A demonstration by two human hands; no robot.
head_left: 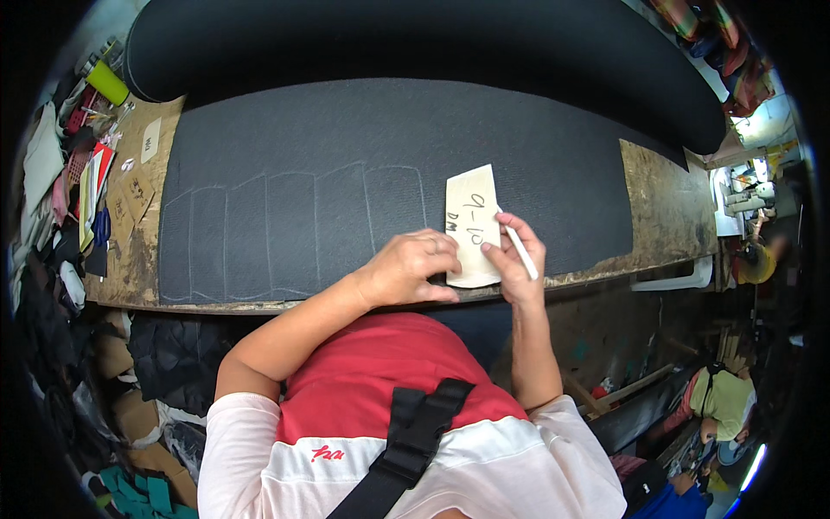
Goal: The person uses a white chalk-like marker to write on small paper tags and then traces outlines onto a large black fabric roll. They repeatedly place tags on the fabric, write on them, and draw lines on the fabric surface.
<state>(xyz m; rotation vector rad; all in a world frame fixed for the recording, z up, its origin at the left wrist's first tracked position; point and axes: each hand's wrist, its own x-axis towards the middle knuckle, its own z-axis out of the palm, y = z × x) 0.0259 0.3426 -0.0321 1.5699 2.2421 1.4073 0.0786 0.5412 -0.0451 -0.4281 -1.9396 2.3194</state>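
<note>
A cream card template point(471, 195) with handwriting on it lies on black ribbed fabric point(553, 186) at the near edge of the table. My left hand point(413, 266) rests at the template's lower left edge, fingers bent and thumb apart from them. Between the fingers of my right hand point(522, 259) is a slim white marking pencil point(521, 253), slanting across them. The right thumb presses on the template's right side. Left of the template, pale drawn outlines point(294, 221) run side by side across the fabric.
A thick black fabric roll point(415, 43) spans the far side. On the wooden table point(666, 203), at the left, lie paper pieces point(137, 195), blue-handled scissors point(102, 227) and a yellow-green bottle point(105, 82). Fabric heaps crowd the left. Another person point(724, 402) is at lower right.
</note>
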